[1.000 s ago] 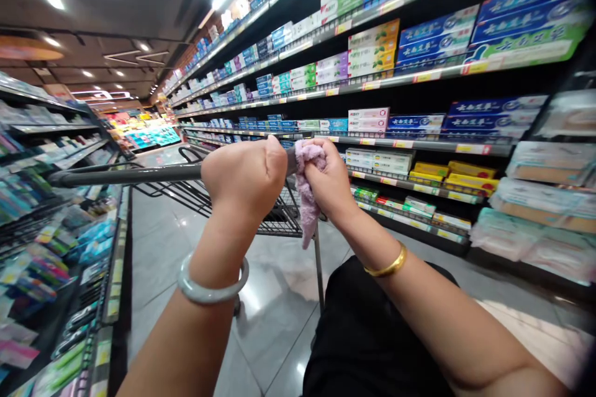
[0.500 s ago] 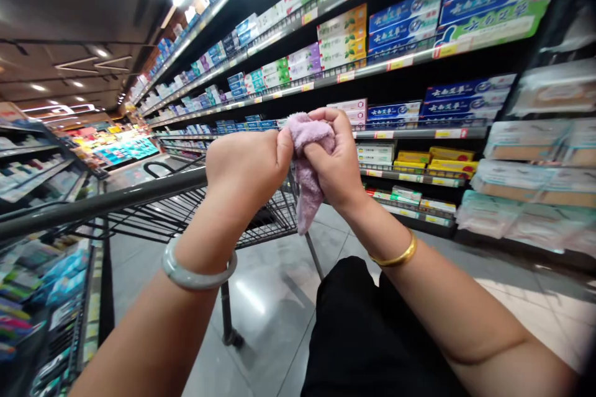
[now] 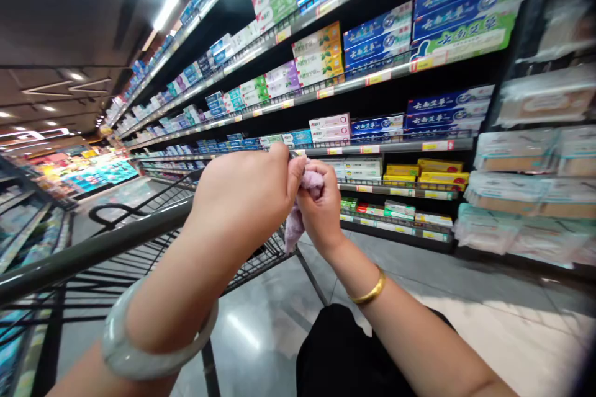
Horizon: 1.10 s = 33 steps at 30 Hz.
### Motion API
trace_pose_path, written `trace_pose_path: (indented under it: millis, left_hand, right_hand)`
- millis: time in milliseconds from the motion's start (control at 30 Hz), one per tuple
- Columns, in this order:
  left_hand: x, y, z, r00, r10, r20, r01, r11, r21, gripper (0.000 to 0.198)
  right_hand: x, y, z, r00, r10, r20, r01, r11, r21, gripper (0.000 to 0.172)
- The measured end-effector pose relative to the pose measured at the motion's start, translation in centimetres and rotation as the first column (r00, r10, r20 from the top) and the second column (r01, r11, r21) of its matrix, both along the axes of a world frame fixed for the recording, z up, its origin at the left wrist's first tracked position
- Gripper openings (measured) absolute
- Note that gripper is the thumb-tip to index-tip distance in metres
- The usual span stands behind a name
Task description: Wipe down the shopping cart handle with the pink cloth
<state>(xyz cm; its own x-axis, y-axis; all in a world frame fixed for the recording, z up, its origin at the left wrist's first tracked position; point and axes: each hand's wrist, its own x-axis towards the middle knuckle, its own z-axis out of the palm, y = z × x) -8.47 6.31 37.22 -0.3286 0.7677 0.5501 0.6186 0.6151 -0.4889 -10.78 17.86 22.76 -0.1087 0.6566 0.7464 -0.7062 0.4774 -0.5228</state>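
Observation:
A shopping cart stands in front of me, its grey handle bar (image 3: 93, 248) running from the lower left up toward my hands. My left hand (image 3: 246, 192) is closed near the right end of that bar, its fingertips pinching a small pink cloth (image 3: 298, 217). My right hand (image 3: 319, 208) is closed around the same cloth, which is bunched between the two hands and hangs a little below them. A pale bangle sits on my left wrist and a gold one on my right.
Tall black shelves (image 3: 372, 74) packed with toothpaste boxes run along the right side of the aisle. Lower shelving (image 3: 28, 223) lines the left. The wire cart basket (image 3: 139, 242) lies ahead, over a shiny grey tiled floor (image 3: 419, 285). Bright displays glow at the far end.
My view has swung right and closer to the cart. My left hand has come off its full grip on the bar and joined the right hand on the cloth, which is now more bunched.

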Motion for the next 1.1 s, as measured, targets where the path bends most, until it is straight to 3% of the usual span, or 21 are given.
trace_pose_path:
  millis: [133, 333, 500, 567, 700, 833, 933, 1000, 1100]
  left_hand:
    - [0.6, 1.5, -0.1, 1.000, -0.003, 0.004, 0.003, 1.000, 0.006, 0.050]
    - [2.0, 3.5, -0.4, 0.999, -0.051, 0.020, 0.049, 0.996, 0.068, 0.050]
    - [3.3, 5.4, -0.4, 0.998, -0.059, 0.009, 0.058, 0.997, 0.044, 0.050]
    - [3.8, 6.3, -0.3, 0.996, -0.088, 0.026, 0.087, 0.995, 0.043, 0.050]
    - [4.8, 7.2, 0.2, 0.983, -0.178, 0.055, 0.178, 0.984, -0.002, 0.040]
    - [5.3, 5.3, 1.1, 0.963, -0.268, -0.011, 0.268, 0.963, -0.028, 0.039]
    - [4.7, 2.7, 1.6, 0.963, -0.225, -0.150, 0.232, 0.972, 0.032, 0.052]
    - [4.0, 1.3, 1.5, 0.955, -0.176, -0.239, 0.198, 0.978, 0.072, 0.059]
    - [3.1, 0.5, 0.8, 0.942, -0.159, -0.295, 0.162, 0.987, -0.013, 0.065]
  right_hand:
    - [-1.5, 1.3, -2.8, 0.997, -0.071, 0.012, 0.072, 0.997, -0.019, 0.029]
    - [1.1, 1.5, -1.8, 0.977, -0.167, -0.131, 0.166, 0.986, -0.018, 0.031]
    - [0.0, 3.3, -4.9, 0.946, -0.324, -0.002, 0.318, 0.929, 0.190, 0.036]
    - [-0.1, 4.0, -5.8, 0.935, -0.349, 0.060, 0.337, 0.928, 0.157, 0.038]
    - [1.5, 5.0, -4.9, 0.916, -0.400, 0.028, 0.391, 0.907, 0.156, 0.038]
    - [2.1, 6.6, -5.0, 0.878, -0.477, 0.044, 0.457, 0.861, 0.223, 0.035]
    - [2.0, 7.3, -5.5, 0.858, -0.509, 0.068, 0.496, 0.855, 0.153, 0.026]
    - [2.5, 7.0, -4.8, 0.860, -0.509, 0.037, 0.502, 0.857, 0.115, 0.022]
    - [3.5, 6.5, -3.4, 0.891, -0.450, -0.057, 0.453, 0.874, 0.179, 0.026]
